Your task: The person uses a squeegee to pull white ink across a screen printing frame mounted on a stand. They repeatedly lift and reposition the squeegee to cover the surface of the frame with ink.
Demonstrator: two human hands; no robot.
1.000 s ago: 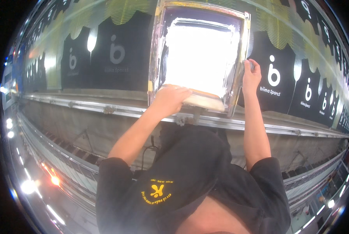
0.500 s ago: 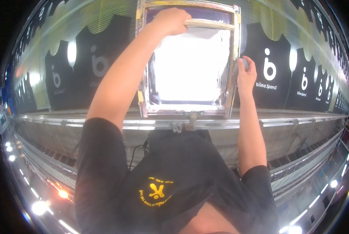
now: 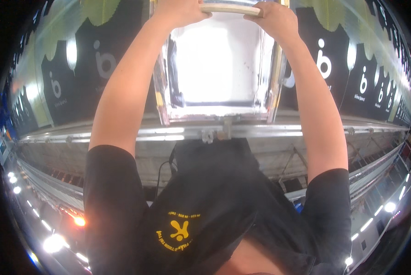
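Note:
Both my hands grip a pale squeegee point(image 3: 230, 8) with a long straight handle, lying across the far end of a screen-printing frame point(image 3: 275, 87). My left hand point(image 3: 180, 11) is closed round its left end, and my right hand point(image 3: 276, 20) round its right end. Glossy white glare covers much of the mesh point(image 3: 214, 64) inside the frame. Black fabric panels with white printed logos lie on both sides, one panel point(image 3: 102, 55) on the left and another point(image 3: 318, 50) on the right. The far edge of the frame is partly cut off by the picture's top.
A metal rail point(image 3: 155, 134) runs along the table's near edge, with a small metal bracket point(image 3: 224, 128) joined to the frame. Several more black panels stretch off to either side. Bright lamps point(image 3: 54, 243) show at the lower left.
My right hand has left the frame's right side and taken hold of the squeegee's right end. Everything on the table sits slightly higher in the picture.

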